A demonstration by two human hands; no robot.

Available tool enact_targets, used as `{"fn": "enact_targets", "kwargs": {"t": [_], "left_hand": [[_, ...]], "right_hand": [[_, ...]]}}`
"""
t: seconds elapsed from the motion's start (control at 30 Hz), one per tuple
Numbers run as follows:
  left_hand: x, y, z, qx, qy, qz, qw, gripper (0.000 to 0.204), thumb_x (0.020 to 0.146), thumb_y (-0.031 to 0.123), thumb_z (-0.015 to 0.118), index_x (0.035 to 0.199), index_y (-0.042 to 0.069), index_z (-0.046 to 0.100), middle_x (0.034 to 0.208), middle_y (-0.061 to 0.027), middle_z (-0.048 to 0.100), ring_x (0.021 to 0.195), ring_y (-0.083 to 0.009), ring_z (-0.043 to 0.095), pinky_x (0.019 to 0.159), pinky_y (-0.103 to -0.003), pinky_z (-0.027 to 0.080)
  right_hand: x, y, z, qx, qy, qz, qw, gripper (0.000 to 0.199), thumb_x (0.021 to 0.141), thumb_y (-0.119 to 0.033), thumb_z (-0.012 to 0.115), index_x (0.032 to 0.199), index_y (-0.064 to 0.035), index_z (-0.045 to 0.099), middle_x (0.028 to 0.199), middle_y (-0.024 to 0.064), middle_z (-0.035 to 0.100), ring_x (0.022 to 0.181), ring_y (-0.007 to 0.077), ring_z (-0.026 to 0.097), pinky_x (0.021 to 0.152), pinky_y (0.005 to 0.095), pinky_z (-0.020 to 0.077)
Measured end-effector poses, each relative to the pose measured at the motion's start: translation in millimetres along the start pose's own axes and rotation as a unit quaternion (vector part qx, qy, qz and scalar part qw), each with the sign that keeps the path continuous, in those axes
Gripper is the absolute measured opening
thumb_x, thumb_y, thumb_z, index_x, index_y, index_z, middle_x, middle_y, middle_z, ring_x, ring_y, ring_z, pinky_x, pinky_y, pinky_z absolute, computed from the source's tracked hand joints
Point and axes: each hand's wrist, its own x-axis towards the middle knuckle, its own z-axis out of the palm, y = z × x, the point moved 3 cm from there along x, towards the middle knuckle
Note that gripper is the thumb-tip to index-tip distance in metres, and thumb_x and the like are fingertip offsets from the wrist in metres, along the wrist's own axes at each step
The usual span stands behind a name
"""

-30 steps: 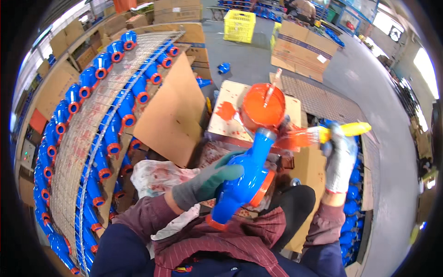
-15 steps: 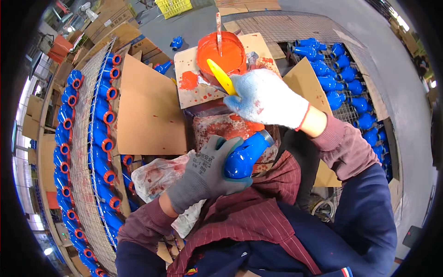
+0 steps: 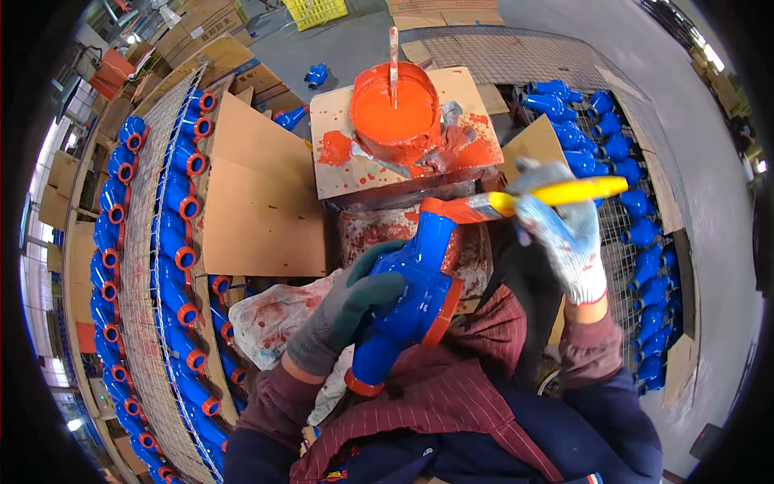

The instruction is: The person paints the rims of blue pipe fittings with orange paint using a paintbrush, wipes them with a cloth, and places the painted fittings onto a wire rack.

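Note:
My left hand [image 3: 351,302], in a grey glove, grips a blue branched valve body [image 3: 415,294]. The three ends in sight on it are orange-red. My right hand [image 3: 564,234], in a white and bluish glove, is closed around the yellow handle of a paintbrush [image 3: 582,191]. The brush's orange-red bristles lie against the rim of the valve body's upper end. Beyond them, a pot [image 3: 395,151] of orange-red paint sits on a paint-spattered cardboard sheet [image 3: 334,184], with a stick [image 3: 393,60] standing in it.
On the left, rows of blue valve bodies with red ends [image 3: 185,258] lie along a mesh rack [image 3: 141,282]. More blue ones [image 3: 641,234] fill a rack on the right. A cardboard panel [image 3: 262,194] stands at left, above a stained cloth [image 3: 278,319]. One blue piece [image 3: 317,76] lies on the floor.
My right hand has brought the brush from near the pot down and right onto the valve body's end. My left hand has turned the valve body; its upper end, bare metal before, is now orange-red.

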Motion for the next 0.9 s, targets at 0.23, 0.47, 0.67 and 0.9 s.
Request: {"fn": "enact_targets", "kwargs": {"t": [0.23,0.47,0.67,0.9], "left_hand": [[5,-22,15,-0.313,-0.031,0.019,0.949,0.096,0.077,0.068,0.068,0.143,0.003,0.04,0.136,-0.0152,0.055,0.119,-0.0269,0.057,0.105,-0.039,0.046],[24,-21,28,-0.327,-0.286,0.089,0.896,0.102,0.073,0.07,0.07,0.144,0.003,0.039,0.135,-0.0156,0.056,0.118,-0.0273,0.058,0.105,-0.039,0.045],[0,14,0,0.103,-0.055,0.325,0.939,0.105,0.06,0.034,0.089,0.144,0.004,0.035,0.139,-0.0169,0.044,0.128,-0.0281,0.047,0.104,-0.043,0.043],[-30,27,-7,0.463,0.129,0.548,0.684,0.1,0.056,0.02,0.09,0.139,0.006,0.037,0.132,-0.0187,0.045,0.123,-0.0371,0.047,0.102,-0.047,0.043]], "right_hand": [[-3,69,11,0.39,0.08,0.005,0.917,0.02,0.087,-0.014,0.069,0.097,-0.0069,0.054,0.089,0.0102,0.062,0.084,0.0203,0.059,0.097,0.0358,0.0486],[23,83,42,0.605,0.017,0.024,0.796,0.019,0.084,-0.012,0.073,0.092,-0.011,0.056,0.08,0.0035,0.055,0.086,0.0174,0.057,0.094,0.037,0.047],[14,40,4,0.457,0.151,0.016,0.876,0.017,0.088,-0.013,0.065,0.099,-0.0034,0.056,0.09,0.0121,0.062,0.084,0.022,0.06,0.082,0.0312,0.0512],[-8,-53,-4,0.149,0.056,-0.143,0.977,0.033,0.085,-0.029,0.07,0.099,-0.0007,0.06,0.09,0.0098,0.065,0.066,0.0135,0.057,0.08,0.0305,0.0506]]}}
